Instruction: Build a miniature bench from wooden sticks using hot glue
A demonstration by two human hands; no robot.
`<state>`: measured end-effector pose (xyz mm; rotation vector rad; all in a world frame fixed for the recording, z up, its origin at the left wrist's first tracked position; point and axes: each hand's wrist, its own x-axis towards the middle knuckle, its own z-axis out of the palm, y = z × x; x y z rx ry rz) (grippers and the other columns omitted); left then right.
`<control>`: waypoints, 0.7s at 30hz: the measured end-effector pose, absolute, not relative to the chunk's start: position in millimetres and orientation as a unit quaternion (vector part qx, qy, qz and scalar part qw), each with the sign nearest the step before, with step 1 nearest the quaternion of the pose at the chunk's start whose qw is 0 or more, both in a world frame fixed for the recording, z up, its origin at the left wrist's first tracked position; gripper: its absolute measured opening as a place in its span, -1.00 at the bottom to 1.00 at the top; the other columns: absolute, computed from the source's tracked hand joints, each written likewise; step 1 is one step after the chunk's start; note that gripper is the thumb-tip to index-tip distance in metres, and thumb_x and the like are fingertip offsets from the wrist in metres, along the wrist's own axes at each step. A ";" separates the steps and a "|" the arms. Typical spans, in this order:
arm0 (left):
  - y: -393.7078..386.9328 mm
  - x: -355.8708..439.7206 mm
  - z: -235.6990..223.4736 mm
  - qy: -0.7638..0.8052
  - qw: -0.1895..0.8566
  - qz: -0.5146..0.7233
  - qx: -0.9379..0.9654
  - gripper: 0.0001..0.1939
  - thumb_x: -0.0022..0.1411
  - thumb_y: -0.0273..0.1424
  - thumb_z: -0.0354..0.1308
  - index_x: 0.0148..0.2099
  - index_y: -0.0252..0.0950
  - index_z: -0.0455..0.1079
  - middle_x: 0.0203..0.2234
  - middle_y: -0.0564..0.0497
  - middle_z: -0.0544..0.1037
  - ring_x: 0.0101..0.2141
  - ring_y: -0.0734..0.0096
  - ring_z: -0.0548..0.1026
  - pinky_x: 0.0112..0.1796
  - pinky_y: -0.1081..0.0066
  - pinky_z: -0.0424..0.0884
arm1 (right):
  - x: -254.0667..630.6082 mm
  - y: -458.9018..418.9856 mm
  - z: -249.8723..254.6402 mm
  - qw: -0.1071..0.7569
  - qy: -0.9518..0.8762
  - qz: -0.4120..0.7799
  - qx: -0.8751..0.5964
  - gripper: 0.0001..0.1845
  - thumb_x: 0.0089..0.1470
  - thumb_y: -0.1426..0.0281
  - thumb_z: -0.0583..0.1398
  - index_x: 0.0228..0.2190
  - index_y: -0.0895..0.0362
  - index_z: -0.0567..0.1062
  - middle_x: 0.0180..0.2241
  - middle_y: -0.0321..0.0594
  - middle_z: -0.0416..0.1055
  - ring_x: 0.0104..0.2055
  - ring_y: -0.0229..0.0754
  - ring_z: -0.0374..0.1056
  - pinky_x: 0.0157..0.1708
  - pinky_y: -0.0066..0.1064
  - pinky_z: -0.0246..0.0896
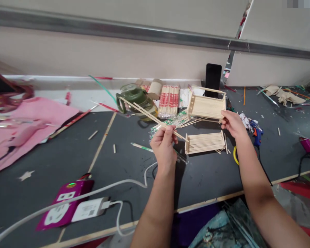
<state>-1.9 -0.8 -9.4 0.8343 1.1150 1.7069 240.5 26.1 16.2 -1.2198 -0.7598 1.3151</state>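
A dark grey desk (196, 179) is backed by a pale wall panel (144, 65), which is crossed by a metal rail (144, 39). Scraps and short stick offcuts are scattered over the surface. At the left, a pink sheet (45, 112) is spread; nearer the front edge, a purple power strip (63, 203) is seen beside a white charger (90, 208), with a white cable (107, 187) trailed across. Along the back are set a green-lidded jug (135, 94), a cardboard tube (155, 89), red-and-white wrapped chopsticks (168, 98) and a smartphone (213, 77), stood upright with its screen dark. At the right, a blue glue gun (257, 136) is laid down.

The larger stick rack (208, 106) is held tilted above the desk, in front of the smartphone; its right end is pinched between the thumb and fingers of the right hand (234, 125). It is built of pale thin sticks laid side by side as a flat panel, with a raised rail along the far side. A smaller stick rack (205, 143) is placed below it, on the desk, its ends raised. Thin wooden sticks (144, 112) are pinched in the fingers of the left hand (165, 146), their lower tips overlapping the smaller rack's left end; whether they touch cannot be told.
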 end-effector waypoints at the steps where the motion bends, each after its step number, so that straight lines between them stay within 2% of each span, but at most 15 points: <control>1: -0.7 -1.7 -9.0 0.452 0.451 0.691 0.338 -0.70 0.08 -0.16 0.39 -0.39 -0.30 0.51 -0.56 0.12 0.43 -0.64 0.63 0.26 -0.64 0.56 0.16 | 243.0 22.6 16.9 0.581 -0.307 0.552 -0.513 -0.67 -0.14 0.23 0.41 -0.43 0.10 0.41 -0.61 -0.50 0.19 -0.61 -0.41 0.15 -0.69 -0.57 0.19; 6: -1.4 0.2 -7.6 0.453 0.445 0.688 0.351 -0.71 0.09 -0.17 0.38 -0.40 -0.31 0.51 -0.55 0.10 0.44 -0.63 0.64 0.27 -0.63 0.56 0.16 | 265.1 13.0 15.0 0.708 -0.197 0.490 -0.468 -0.66 -0.10 0.31 0.42 -0.44 0.07 0.35 -0.60 -0.49 0.23 -0.59 -0.41 0.22 -0.59 -0.56 0.28; 11: 0.8 1.0 -8.7 0.450 0.432 0.697 0.354 -0.71 0.08 -0.17 0.40 -0.40 -0.31 0.53 -0.62 0.13 0.39 -0.64 0.63 0.25 -0.64 0.56 0.14 | 308.0 16.8 10.8 0.807 -0.109 0.392 -0.427 -0.69 -0.01 0.39 0.39 -0.47 0.06 0.32 -0.60 -0.48 0.26 -0.60 -0.41 0.25 -0.50 -0.51 0.42; 15: 3.0 1.2 -10.4 0.455 0.419 0.700 0.358 -0.71 0.05 -0.18 0.41 -0.40 -0.32 0.54 -0.61 0.12 0.42 -0.65 0.64 0.26 -0.64 0.55 0.13 | 347.5 22.7 9.9 0.850 -0.040 0.345 -0.397 -0.68 0.08 0.44 0.36 -0.47 0.08 0.28 -0.61 -0.55 0.18 -0.63 -0.47 0.22 -0.52 -0.61 0.39; 18: 3.6 1.5 -11.4 0.458 0.412 0.700 0.361 -0.70 0.05 -0.17 0.42 -0.41 -0.32 0.54 -0.61 0.12 0.42 -0.65 0.65 0.26 -0.63 0.55 0.13 | 376.9 29.4 9.0 0.861 0.041 0.326 -0.387 -0.73 0.19 0.49 0.26 -0.46 0.11 0.27 -0.60 -0.55 0.15 -0.65 -0.50 0.17 -0.57 -0.66 0.34; 21: 3.3 2.3 -11.8 0.461 0.412 0.694 0.368 -0.70 0.05 -0.16 0.42 -0.40 -0.31 0.55 -0.62 0.13 0.42 -0.65 0.64 0.25 -0.63 0.55 0.13 | 406.6 36.8 6.0 0.854 0.080 0.297 -0.419 -0.69 0.23 0.45 0.24 -0.47 0.10 0.23 -0.60 -0.57 0.08 -0.68 -0.51 0.10 -0.63 -0.69 0.28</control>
